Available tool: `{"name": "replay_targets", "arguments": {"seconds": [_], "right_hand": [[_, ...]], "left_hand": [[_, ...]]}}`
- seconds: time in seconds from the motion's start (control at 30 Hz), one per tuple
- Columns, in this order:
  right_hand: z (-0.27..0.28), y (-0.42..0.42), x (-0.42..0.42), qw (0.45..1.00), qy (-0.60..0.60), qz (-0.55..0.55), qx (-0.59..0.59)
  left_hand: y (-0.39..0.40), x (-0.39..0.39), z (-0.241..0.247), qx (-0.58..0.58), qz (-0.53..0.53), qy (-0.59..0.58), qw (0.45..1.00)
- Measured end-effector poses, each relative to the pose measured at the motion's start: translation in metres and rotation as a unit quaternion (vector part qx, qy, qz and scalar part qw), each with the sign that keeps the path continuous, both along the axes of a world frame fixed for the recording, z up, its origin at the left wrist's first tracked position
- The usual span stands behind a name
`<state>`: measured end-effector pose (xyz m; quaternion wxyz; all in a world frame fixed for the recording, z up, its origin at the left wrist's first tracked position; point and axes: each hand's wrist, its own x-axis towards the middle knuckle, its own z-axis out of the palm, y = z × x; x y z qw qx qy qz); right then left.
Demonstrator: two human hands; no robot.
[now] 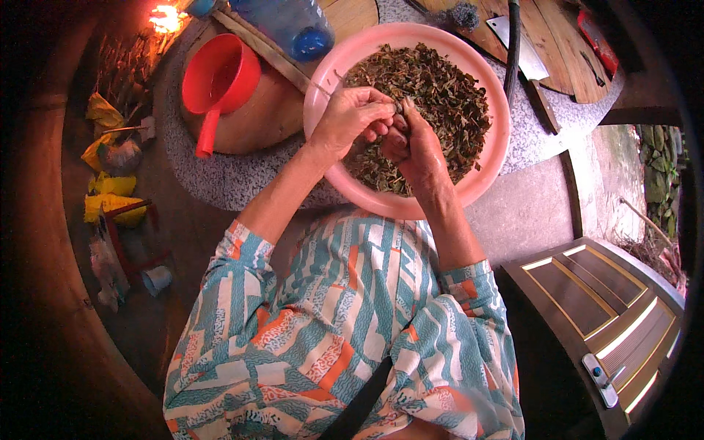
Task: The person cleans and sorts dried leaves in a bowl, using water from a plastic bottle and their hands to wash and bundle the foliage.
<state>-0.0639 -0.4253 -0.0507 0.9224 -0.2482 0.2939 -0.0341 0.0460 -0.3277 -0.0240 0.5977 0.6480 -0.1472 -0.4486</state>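
A pink plastic basin holds a broad heap of dark, limp chopped leaves. Above its left half, my left hand has thumb and fingertips pinched together. My right hand meets it there, fingers curled and thumb raised against the left fingertips. A small dark bit, perhaps a leaf piece, shows between the fingertips; which hand grips it is unclear. The palms and the leaves beneath them are hidden.
A red plastic dipper lies on a round wooden board at the left, beside a wooden stick. A cleaver, a black hose and wooden boards are at the right. A fire burns at the upper left.
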Motion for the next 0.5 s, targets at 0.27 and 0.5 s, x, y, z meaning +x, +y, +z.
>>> {"name": "replay_targets", "arguments": {"seconds": [0.27, 0.5], "right_hand": [[-0.004, -0.006, -0.011, 0.976, -0.111, 0.04, 0.182], [0.005, 0.003, -0.015, 0.992, -0.033, -0.002, 0.123]], "left_hand": [[0.004, -0.008, 0.018, -0.011, 0.0, 0.047, 0.999], [0.007, -0.013, 0.02, 0.019, 0.004, 0.02, 1.0]]}}
